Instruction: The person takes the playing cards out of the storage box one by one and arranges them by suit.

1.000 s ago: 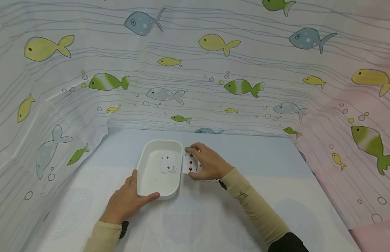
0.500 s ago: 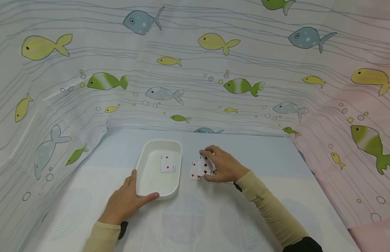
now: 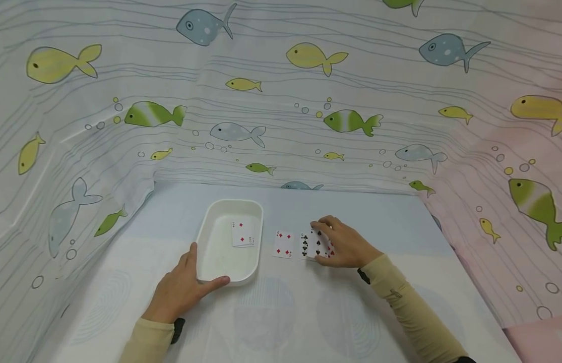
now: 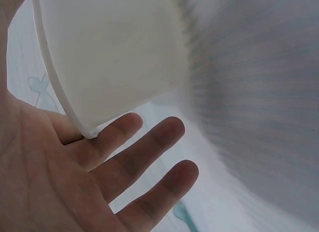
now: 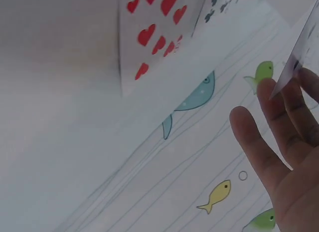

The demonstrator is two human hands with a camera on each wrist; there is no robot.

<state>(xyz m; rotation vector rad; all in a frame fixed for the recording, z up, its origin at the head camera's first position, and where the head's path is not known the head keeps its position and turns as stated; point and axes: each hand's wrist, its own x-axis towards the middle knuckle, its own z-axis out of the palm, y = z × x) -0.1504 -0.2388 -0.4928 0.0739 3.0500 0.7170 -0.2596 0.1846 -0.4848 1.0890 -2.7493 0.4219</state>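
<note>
My left hand (image 3: 177, 290) holds the near left corner of a white plastic tub (image 3: 212, 259), its thumb along the near rim and its fingers along the left side. Inside the tub lies a two of diamonds (image 3: 242, 233), with another card's edge showing under it. My right hand (image 3: 346, 245) pinches a spades playing card (image 3: 318, 243) by opposite edges, above the row of cards. In the right wrist view this card (image 5: 301, 50) is lifted and tilted. Below it lie a clubs card (image 3: 304, 246) and a hearts card (image 5: 154, 30), both partly covered in the head view.
A four of diamonds (image 3: 283, 245) lies face up between the tub and the clubs card. The pale tablecloth (image 3: 262, 317) runs up to a fish-patterned curtain (image 3: 271, 111) at the back and sides.
My right hand has carried the spades card rightward from beside the tub, past the four of diamonds, which is now uncovered, to over the clubs and hearts cards. My left hand stays put.
</note>
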